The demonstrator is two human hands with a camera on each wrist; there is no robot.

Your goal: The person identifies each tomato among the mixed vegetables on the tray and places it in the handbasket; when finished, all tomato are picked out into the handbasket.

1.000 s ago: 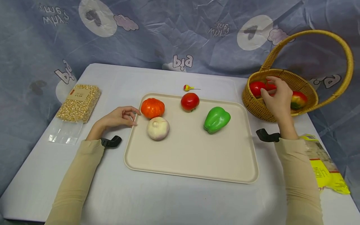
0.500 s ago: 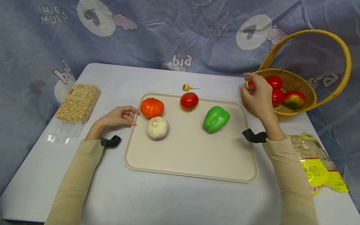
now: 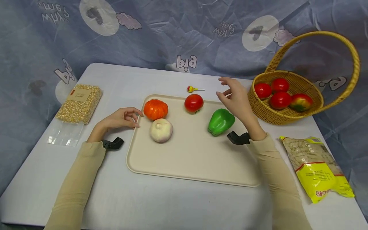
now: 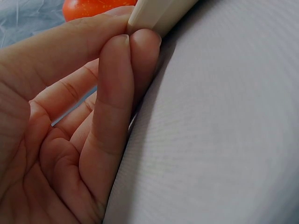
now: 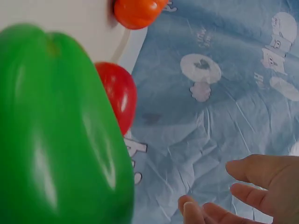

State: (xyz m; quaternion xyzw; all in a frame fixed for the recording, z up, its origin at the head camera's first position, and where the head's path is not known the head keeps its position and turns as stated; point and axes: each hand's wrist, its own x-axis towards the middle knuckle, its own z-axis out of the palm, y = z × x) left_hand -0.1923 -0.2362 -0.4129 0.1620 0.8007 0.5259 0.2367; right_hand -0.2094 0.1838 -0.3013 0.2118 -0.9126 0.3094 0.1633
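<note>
My left hand (image 3: 122, 118) pinches the left rim of the beige tray (image 3: 189, 159). In the left wrist view, the thumb and fingertips (image 4: 117, 51) meet at the tray's edge. On the tray lie an orange pumpkin (image 3: 156, 109), a white garlic bulb (image 3: 161, 130), a red tomato (image 3: 194, 103) and a green bell pepper (image 3: 221, 122). My right hand (image 3: 235, 97) hovers over the tray's far right, behind the pepper, holding nothing, its fingers spread apart. The pepper (image 5: 60, 135) looms large in the right wrist view.
A wicker basket (image 3: 265, 111) with a tall handle stands at the back right, holding several red fruits or vegetables. A yellow bag (image 3: 319, 169) lies at the right, a bag of corn kernels (image 3: 80, 103) at the left. Behind the tray lies a lollipop (image 3: 191, 89).
My right hand has come out from over the basket and swung left to above the tray's far right, still holding nothing. The left hand stays at the tray rim.
</note>
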